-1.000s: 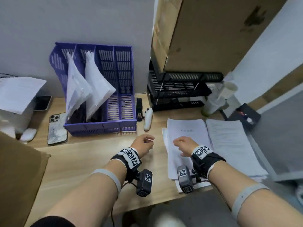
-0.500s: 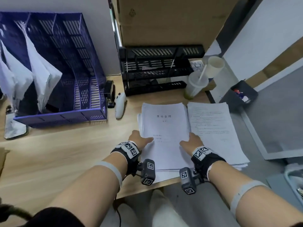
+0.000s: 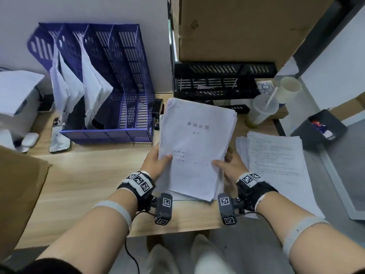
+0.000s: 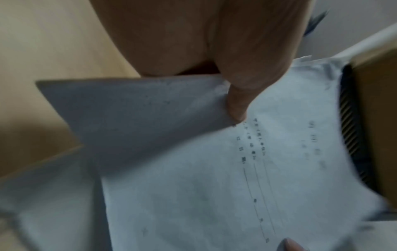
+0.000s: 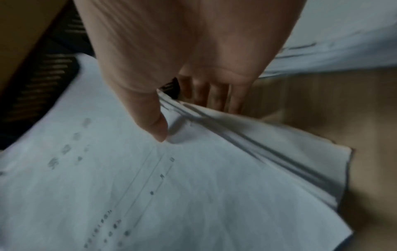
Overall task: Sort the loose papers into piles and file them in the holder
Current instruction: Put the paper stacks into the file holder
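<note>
A thick stack of white papers (image 3: 195,147) with a printed title page is lifted off the desk, tilted up toward me. My left hand (image 3: 156,163) grips its left edge, thumb on top (image 4: 236,105). My right hand (image 3: 227,167) grips the right edge, thumb on the page (image 5: 154,125) and fingers under the sheets. The same stack (image 4: 214,178) (image 5: 150,186) fills both wrist views. The blue slotted file holder (image 3: 110,133) stands at the back left with two white bundles (image 3: 83,91) in its left slots. A second paper pile (image 3: 276,161) lies flat to the right.
Black mesh trays (image 3: 217,82) sit behind the stack under big cardboard boxes (image 3: 237,26). A plastic cup with a straw (image 3: 260,109) and a black bin (image 3: 320,129) stand on the right. A stapler (image 3: 157,113), a phone (image 3: 59,139) and a cardboard box (image 3: 17,186) lie left.
Both hands went from resting on the flat stack to gripping its edges and lifting it off the desk. The view swung back left, showing the whole blue holder.
</note>
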`<state>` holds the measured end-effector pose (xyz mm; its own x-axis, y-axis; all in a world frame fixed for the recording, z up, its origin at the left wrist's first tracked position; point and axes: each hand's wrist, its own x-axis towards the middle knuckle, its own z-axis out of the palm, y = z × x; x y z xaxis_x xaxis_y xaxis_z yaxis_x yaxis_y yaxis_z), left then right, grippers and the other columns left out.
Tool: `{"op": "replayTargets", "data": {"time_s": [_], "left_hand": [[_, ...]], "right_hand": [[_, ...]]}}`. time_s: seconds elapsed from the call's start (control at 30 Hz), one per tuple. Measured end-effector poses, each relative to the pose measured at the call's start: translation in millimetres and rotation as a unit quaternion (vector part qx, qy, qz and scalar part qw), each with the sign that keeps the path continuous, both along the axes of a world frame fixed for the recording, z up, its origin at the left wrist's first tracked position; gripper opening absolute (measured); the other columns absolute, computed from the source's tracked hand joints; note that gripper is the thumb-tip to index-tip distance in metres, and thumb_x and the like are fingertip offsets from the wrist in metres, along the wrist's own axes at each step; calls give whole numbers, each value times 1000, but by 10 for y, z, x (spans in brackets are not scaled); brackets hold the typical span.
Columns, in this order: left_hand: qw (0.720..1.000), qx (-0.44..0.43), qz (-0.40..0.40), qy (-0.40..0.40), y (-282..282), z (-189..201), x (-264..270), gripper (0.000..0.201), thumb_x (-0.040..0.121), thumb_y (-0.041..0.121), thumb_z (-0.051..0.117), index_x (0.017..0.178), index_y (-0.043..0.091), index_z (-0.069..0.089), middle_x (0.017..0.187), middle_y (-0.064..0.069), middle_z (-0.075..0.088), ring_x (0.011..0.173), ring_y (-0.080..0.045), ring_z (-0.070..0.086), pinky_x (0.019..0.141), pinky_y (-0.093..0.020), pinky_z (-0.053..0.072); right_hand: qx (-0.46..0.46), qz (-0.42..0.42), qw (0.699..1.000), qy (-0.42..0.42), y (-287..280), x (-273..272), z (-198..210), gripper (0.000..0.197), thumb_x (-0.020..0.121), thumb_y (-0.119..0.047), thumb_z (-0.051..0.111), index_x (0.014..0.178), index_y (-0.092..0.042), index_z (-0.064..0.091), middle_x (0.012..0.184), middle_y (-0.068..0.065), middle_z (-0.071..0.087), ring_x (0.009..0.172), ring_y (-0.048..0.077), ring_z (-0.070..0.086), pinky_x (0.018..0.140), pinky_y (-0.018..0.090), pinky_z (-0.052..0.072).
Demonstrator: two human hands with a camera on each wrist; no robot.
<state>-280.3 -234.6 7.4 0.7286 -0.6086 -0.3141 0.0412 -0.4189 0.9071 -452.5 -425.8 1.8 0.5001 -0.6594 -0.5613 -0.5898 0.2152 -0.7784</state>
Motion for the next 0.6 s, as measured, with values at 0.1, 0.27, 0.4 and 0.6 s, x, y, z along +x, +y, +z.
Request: {"op": "replayTargets", "data": {"time_s": [0.1,0.27,0.4,0.6], "left_hand": [[997,-76,10,-24,-12,369,192,42,90,2,60,129,16,55,123,-3,66,113,-17,62,105,-34,47],[981,-149,16,-121,23,718,392,53,86,-7,58,136,9,47,122,-1,63,107,-5,59,96,-22,48],[985,-161,30,-57,244,434,344,71,76,5,80,134,17,42,124,1,61,113,-3,60,92,-17,50],[998,-67,3,-7,399,-14,384,55,67,43,81,114,19,68,106,1,75,97,-16,70,83,-35,57]], "right_hand": [[-72,-30,995,-61,93,335,432,21,76,-18,74,94,-20,64,97,-2,71,98,23,67,91,38,53],[-149,-88,980,-93,399,630,828,19,71,-22,67,80,-4,67,81,9,73,78,28,69,72,35,58],[-116,-106,983,-95,726,576,656,32,76,-5,63,108,-6,61,95,6,68,82,18,63,56,20,44],[-14,-155,986,-67,925,610,461,28,78,-16,67,105,-18,61,91,0,65,90,22,61,69,31,41]]}}
